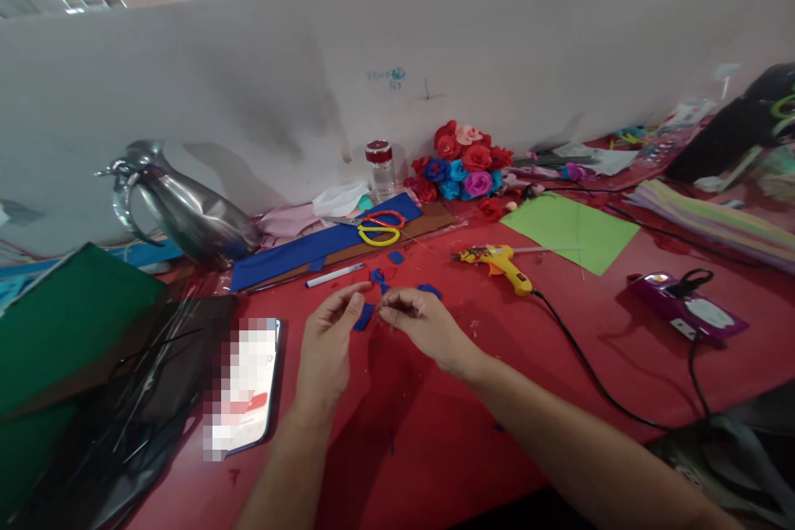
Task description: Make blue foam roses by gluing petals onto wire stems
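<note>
My right hand is closed in a pinch at the lower end of a small blue paper flower piece; its fingertips hide part of it. My left hand is just left of it, thumb and forefinger curved and slightly apart, the forefinger tip close to the blue piece. By the left thumb is a blue paper strip; whether they touch I cannot tell. More blue scraps lie around, one scrap behind and a blue petal piece beyond my right hand. A white pen lies behind my left hand.
Scissors rest on a blue paper strip stack. Right are a yellow glue gun, green sheet and purple power strip. Left are a phone and metal jug. Paper flowers and a glass jar stand behind.
</note>
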The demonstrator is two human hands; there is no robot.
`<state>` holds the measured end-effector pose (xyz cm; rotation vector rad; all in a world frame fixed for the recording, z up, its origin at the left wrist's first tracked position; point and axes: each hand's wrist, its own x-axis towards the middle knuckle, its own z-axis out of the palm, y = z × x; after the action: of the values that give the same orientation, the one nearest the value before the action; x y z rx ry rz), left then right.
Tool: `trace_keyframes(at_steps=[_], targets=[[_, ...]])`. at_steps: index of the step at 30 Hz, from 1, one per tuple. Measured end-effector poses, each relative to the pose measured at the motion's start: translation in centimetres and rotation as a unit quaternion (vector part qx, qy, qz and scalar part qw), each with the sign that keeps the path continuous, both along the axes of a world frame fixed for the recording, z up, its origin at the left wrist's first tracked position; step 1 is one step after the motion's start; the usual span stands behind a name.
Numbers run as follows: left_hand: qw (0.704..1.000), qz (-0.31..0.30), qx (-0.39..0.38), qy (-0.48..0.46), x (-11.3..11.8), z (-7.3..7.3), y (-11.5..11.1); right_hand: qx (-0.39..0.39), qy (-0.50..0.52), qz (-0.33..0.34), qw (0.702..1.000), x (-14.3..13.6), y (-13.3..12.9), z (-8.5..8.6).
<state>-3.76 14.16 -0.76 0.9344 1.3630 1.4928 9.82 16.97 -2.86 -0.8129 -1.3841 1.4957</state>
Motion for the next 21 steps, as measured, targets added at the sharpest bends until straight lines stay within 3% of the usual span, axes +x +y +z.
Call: trace_keyframes(at_steps=[4,8,16,21], targets=[[0.988,-0.008,-0.026,0.153,-1.4,-0.3,0.5,-0.021,0.000,-0.005,1.000,0.2,0.0,0.3],[0.968,-0.020,0.028,0.249,-1.1,-0.1,0.4,-0.023,0.000,-0.009,1.000,0.2,0.0,0.2],[0.996,-0.092,-0.007,-0.023,0.8,0.1,-0.2,0.019,-0.026,0.022,0.999,0.1,-0.1,-0.3],[0.978,-0.037,-0.022,-0.204,-0.9,0.0,0.6,0.078,-0.124,0.027,0.989,0.6,-0.3,0.4]])
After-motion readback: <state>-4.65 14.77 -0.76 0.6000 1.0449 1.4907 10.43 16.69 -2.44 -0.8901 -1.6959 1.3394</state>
